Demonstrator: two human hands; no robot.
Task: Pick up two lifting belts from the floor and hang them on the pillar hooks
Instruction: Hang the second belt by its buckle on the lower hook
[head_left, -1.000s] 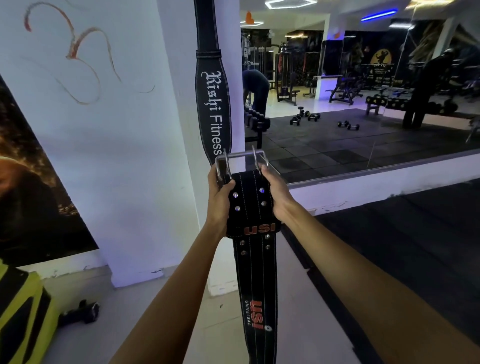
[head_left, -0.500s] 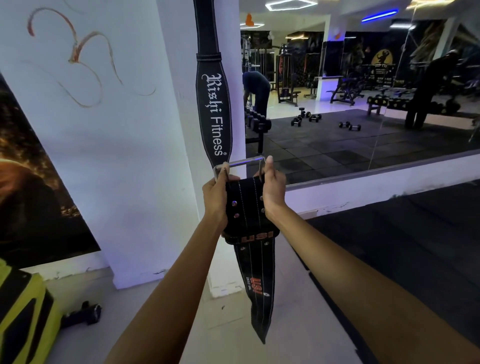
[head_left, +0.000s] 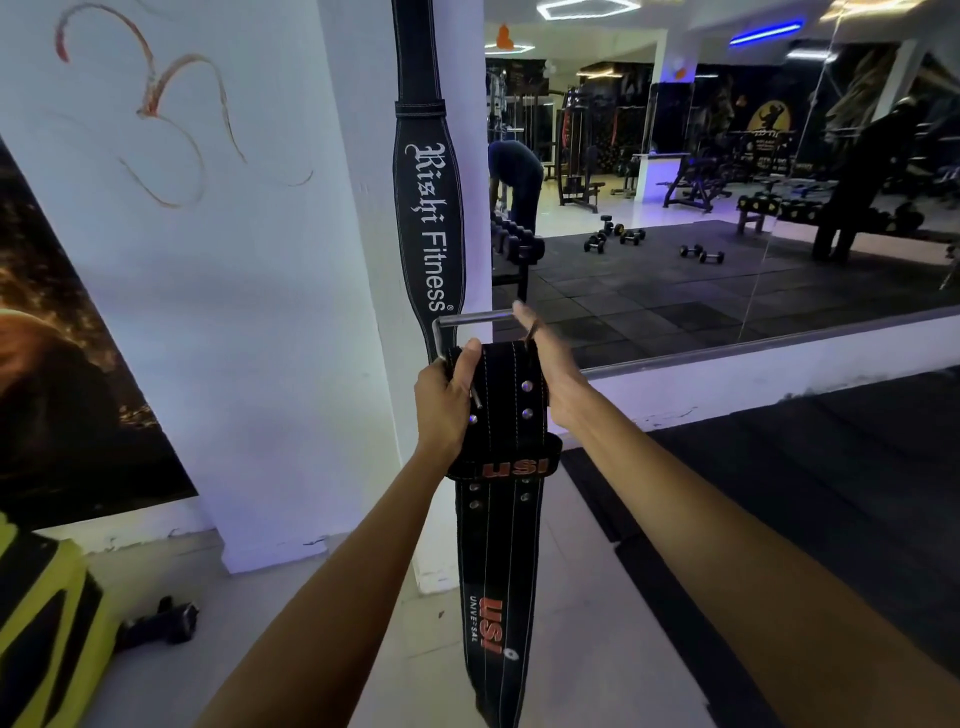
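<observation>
Since half a second ago the USI belt (head_left: 501, 415) has risen a little and its tail, then swung back and short, now hangs straight down again; the buckle (head_left: 470, 325) has tipped up clear of the fingers. Both arms reach forward in front of the pillar (head_left: 363, 208). The left hand (head_left: 447, 402) is closed around the left edge of the folded top of the belt, thumb beside a loose metal prong. The right hand (head_left: 553, 374) grips the right edge, fingers wrapped behind, one fingertip up at the buckle bar. Orange "USI" shows on the loop below the hands, and lower on the tail "USI" reads again in orange with white "UNIVERSAL" beside it. Rivets dot the black leather.

A second belt (head_left: 428, 208) hangs down the pillar's edge from above the frame, just behind the buckle; its hook is out of view. White lettering on it reads "Rishi Fitness". A mirror (head_left: 727, 208) to the right reflects dumbbells (head_left: 613, 236) on dark matting.
</observation>
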